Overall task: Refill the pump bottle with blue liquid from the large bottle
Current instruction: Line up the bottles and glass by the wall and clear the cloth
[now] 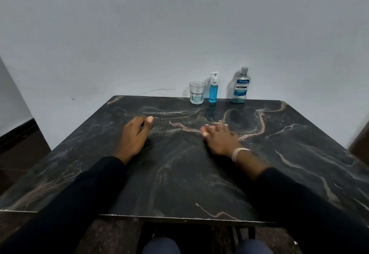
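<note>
Dark marble table [179, 183], near edge foremost.
Mid-table the left hand [133, 135] is held loosely curled and the right hand [219, 138] flat, both empty; well apart, along the far edge right of centre, the large bottle [240, 87], pump bottle [213, 92] and glass [197, 93] are stood upright.

Before me at twelve o'clock the pump bottle [213, 92] is deep blue, the large bottle [240, 86] at one paler; table [179, 173] black, tan-veined.
</note>
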